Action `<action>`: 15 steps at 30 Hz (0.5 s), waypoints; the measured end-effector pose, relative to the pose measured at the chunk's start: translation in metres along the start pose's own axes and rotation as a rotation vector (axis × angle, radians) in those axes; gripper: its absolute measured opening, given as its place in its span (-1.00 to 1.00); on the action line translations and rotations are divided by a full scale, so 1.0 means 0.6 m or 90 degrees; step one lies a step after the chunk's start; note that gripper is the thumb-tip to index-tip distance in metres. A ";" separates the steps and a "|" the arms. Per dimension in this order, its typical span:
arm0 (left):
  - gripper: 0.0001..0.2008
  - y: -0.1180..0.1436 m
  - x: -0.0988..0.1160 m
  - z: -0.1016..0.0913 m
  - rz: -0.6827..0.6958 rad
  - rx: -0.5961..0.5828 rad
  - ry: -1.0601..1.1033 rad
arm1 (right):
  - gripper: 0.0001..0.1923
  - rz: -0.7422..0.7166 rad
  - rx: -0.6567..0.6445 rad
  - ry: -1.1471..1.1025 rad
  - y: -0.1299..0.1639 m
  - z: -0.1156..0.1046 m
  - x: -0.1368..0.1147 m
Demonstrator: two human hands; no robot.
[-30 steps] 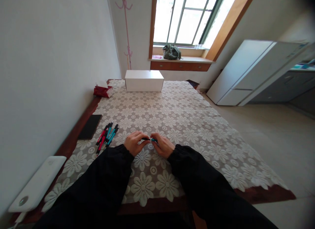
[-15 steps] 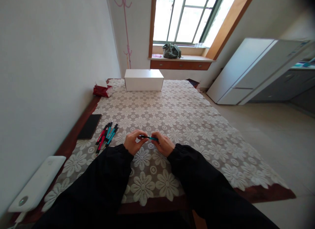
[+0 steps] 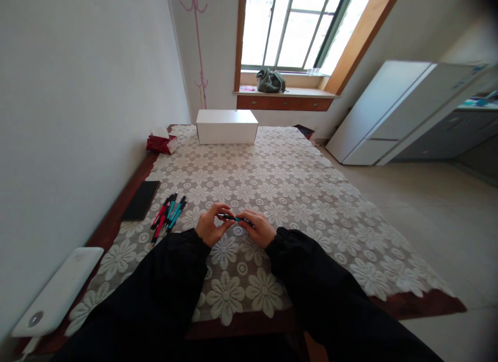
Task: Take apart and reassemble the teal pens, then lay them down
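Note:
A teal-and-black pen lies crosswise between my two hands, just above the lace tablecloth. My left hand is closed in a pinch on the pen's black end. Around its teal part and other end, the fingers of my right hand are closed, hiding some of the barrel. To the left of my left hand rests a loose pile of several pens, some red and black, others teal and black.
Left of the pens lies a dark flat tablet-like object. A white power bank with a cable sits at the near left edge. Farther back are a red tissue pack and a long white box. A wall borders the table's left side.
My right-hand fingers have shifted slightly on the pen, covering more of its teal part. Both hands stay in nearly the same place, and the pen pile is unchanged.

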State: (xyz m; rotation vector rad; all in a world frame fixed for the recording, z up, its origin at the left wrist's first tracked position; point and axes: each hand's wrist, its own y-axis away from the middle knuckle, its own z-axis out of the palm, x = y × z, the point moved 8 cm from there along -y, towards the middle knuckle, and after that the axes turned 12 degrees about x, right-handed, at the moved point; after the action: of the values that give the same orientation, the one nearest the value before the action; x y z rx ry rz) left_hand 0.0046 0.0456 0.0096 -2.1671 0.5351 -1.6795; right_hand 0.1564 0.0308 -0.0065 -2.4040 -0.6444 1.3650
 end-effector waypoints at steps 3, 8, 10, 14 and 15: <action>-0.58 -0.002 -0.007 -0.001 -0.046 0.010 0.046 | -0.84 0.064 0.003 -0.063 0.002 0.004 0.009; -0.55 0.001 -0.027 0.010 -0.164 0.007 0.176 | -0.81 0.192 -0.007 -0.263 0.012 0.024 0.027; -0.56 0.003 -0.032 0.016 -0.203 -0.001 0.218 | -0.71 0.235 -0.029 -0.335 0.015 0.035 0.029; -0.57 0.007 -0.036 0.026 -0.263 -0.031 0.276 | -0.55 0.280 -0.091 -0.422 0.016 0.052 0.025; -0.57 0.008 -0.036 0.027 -0.271 -0.036 0.287 | -0.53 0.289 -0.099 -0.435 0.016 0.053 0.025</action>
State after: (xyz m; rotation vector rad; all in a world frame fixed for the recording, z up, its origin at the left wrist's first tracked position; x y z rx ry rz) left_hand 0.0153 0.0528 -0.0147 -2.0409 0.2389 -2.4350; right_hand 0.1377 0.0320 -0.0381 -2.2528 -0.3602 2.4539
